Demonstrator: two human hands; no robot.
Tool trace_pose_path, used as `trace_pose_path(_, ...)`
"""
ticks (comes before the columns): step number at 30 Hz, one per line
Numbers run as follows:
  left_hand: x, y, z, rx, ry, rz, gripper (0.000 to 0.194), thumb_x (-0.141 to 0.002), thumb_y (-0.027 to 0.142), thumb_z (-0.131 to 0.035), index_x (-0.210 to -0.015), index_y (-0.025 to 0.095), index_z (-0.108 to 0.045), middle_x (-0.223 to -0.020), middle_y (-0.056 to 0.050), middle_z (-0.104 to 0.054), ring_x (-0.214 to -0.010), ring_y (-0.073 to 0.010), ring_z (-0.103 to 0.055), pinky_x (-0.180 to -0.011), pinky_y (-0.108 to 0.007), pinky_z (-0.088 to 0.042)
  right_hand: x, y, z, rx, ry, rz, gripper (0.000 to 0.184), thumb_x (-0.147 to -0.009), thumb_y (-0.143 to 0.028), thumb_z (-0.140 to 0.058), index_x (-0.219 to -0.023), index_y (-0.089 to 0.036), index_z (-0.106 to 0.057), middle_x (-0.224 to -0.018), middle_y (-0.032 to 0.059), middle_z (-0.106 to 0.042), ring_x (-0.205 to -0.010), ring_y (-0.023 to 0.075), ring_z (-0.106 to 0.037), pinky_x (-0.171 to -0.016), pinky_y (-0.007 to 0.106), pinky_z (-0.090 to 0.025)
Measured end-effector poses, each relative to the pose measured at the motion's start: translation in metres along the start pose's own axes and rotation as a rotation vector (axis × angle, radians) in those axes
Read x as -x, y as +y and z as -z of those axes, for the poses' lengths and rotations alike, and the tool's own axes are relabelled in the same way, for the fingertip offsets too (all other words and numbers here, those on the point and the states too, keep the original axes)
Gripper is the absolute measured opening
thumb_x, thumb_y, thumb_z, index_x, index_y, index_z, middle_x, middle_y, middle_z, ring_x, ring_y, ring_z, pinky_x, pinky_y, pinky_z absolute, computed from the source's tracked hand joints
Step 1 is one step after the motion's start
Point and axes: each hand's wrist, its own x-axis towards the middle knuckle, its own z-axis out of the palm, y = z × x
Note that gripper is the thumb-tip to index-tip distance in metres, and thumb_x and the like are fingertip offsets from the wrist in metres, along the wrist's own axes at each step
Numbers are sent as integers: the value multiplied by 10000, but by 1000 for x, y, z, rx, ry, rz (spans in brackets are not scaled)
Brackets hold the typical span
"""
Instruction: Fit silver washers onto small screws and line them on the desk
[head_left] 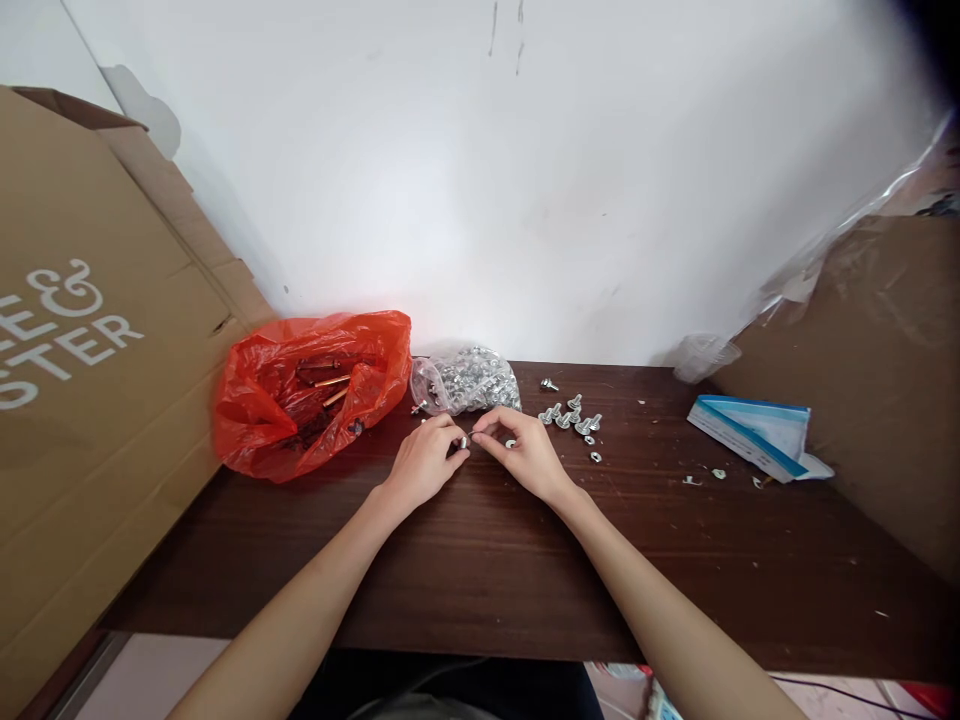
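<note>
Between the thumb and fingers of my left hand (424, 458) is a small shiny metal bolt (463, 443), partly covered by the fingertips. My right hand (525, 452) pinches at the bolt's end, thumb against forefinger; whatever sits in that pinch is too small to make out. The two hands nearly meet, low over the table. Just right of my right hand lies a group of loose bolts (564, 416) with wide round heads. A small nut (595, 457) lies nearer to me, and another nut (511, 443) shows by my right fingers.
Behind my hands sits a clear plastic bag (480, 378) full of metal hardware. A red plastic bag (251, 400) with copper-coloured rods stands at left, beside a large cardboard box (97, 450). At right are a blue and white packet (757, 435), a clear cup (701, 357) and scraps on the brown table (480, 580).
</note>
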Motion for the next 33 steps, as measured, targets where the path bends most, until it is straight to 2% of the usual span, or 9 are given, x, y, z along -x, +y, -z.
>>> trace_pose_path(5, -1, 0, -2, 0, 6, 24, 150, -842, 286, -539, -841, 180, -645, -894, -32, -584, -759, -162, -565, -642, -261, -410, 2, 0, -7, -23, -42, 133, 44, -824, -174, -580, -796, -195, -608, -839, 32, -631, -779, 157, -602, -719, 290, -491)
trace_pose_path(12, -1, 2, -3, 32, 41, 64, 199, -816, 267, -569, -991, 187, -622, -954, -50, -630, -760, -180, -581, -685, -288, -424, 2, 6, -8, -10, -72, 196, 51, -822, -165, -590, -814, -203, -623, -933, 52, -623, -869, 169, -606, -790, 313, -497)
trace_pose_path(22, -2, 1, -3, 110, 55, 78, 446, -782, 217, -578, -1221, 205, -496, -922, -39, -648, -751, -192, -589, -692, -298, -434, 3, 4, -9, 39, -94, 155, 66, -835, -192, -562, -868, -205, -618, -921, 48, -634, -821, 172, -600, -715, 300, -494)
trace_pose_path(29, -1, -2, -4, 153, 57, 42, 486, -749, 197, -625, -1216, 206, -492, -897, -25, -621, -757, -176, -574, -731, -303, -440, 2, 4, -3, 148, -29, 94, 96, -855, -201, -517, -896, -205, -605, -863, 35, -638, -759, 163, -577, -632, 267, -460)
trace_pose_path(33, -1, -2, -2, 196, 73, -5, 452, -712, 191, -671, -1144, 192, -538, -899, -24, -597, -757, -165, -563, -712, -291, -451, 2, 6, 0, 177, 0, 81, 102, -857, -218, -511, -891, -210, -606, -846, 35, -642, -765, 172, -583, -632, 274, -459)
